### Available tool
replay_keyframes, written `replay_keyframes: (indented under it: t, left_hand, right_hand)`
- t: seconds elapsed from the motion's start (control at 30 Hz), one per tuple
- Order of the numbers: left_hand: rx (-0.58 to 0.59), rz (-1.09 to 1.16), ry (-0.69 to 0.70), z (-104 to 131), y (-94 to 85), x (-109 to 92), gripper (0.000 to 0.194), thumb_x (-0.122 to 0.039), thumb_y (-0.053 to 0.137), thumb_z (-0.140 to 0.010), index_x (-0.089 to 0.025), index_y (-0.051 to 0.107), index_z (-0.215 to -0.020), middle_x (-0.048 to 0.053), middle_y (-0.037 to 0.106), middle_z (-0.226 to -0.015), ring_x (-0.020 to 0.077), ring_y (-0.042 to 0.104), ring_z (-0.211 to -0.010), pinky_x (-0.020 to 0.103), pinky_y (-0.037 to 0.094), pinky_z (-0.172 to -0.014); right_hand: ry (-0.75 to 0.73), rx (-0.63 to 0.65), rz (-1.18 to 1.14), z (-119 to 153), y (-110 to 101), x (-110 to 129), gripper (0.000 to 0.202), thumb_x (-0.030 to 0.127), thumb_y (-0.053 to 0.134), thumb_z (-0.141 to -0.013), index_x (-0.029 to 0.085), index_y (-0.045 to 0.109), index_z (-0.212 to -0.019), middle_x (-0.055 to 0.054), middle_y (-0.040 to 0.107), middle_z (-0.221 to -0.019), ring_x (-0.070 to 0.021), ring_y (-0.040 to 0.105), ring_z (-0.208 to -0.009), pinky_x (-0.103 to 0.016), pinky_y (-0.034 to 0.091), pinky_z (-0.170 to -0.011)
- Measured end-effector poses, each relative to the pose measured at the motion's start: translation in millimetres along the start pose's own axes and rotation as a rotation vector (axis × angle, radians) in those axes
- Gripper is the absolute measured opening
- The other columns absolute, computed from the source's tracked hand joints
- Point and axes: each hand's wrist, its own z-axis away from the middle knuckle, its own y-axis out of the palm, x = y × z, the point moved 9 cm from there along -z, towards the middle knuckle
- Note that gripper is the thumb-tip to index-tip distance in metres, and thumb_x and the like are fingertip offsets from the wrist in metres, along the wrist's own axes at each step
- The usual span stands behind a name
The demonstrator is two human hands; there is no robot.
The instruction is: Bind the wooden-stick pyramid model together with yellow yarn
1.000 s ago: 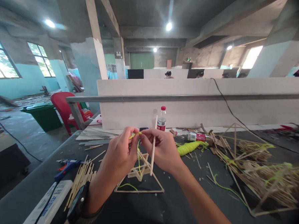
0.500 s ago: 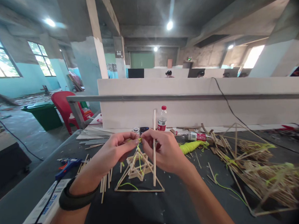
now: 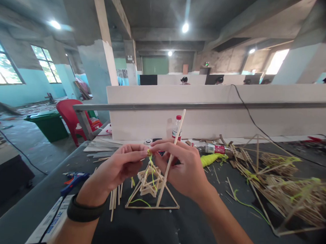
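Note:
A triangular frame of thin wooden sticks [image 3: 131,199] stands on the dark table, with a star-shaped stick piece [image 3: 148,190] inside it. Yellow-green yarn [image 3: 151,160] runs up from its peak to my fingertips. My left hand [image 3: 124,163] pinches the yarn there between thumb and forefinger. Opposite it, my right hand [image 3: 181,163] has its thumb and forefinger closed at the same knot of yarn. A loose wooden stick [image 3: 180,126] is tucked between the right fingers and slants upward to the right. The knot itself is mostly covered by fingertips.
On the left lie a blue glue gun [image 3: 75,182], loose sticks [image 3: 115,199] and a white box [image 3: 54,218]. Behind the hands is a red-capped bottle [image 3: 177,132]. To the right are a yarn bundle [image 3: 210,159], a lying bottle [image 3: 214,149] and heaped stick frames [image 3: 298,202].
The stick in my right hand has tipped from nearly upright to a rightward slant. My right hand has turned slightly, and both sets of fingertips remain together at the yarn.

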Motion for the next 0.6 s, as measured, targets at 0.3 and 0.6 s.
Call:
replay_keyframes:
  t: [0.3,0.6]
  left_hand:
    - [-0.001,0.008,0.040,-1,0.4,-4,0.017,-0.033,0.077,-0.079,-0.017,0.072,-0.080,-0.008,0.026,-0.055,0.0055,0.016,-0.049,0.017,0.013,-0.042]
    - [0.052,0.015,0.086,-7,6.2,-7,0.015,-0.032,0.072,-0.086,-0.018,0.072,-0.079,-0.009,0.023,-0.055,0.0046,0.013,-0.046,0.014,0.016,-0.037]
  right_hand:
    - [-0.111,0.002,0.024,1,-1,4,0.023,0.019,0.068,-0.087,0.024,0.075,-0.109,-0.003,0.078,-0.095,-0.0166,0.072,-0.077,-0.029,0.058,-0.068]
    - [-0.132,0.040,0.173,1,1,-7,0.015,0.019,0.058,-0.095,0.019,0.071,-0.102,-0.004,0.075,-0.092,-0.0149,0.069,-0.079,-0.027,0.052,-0.067]
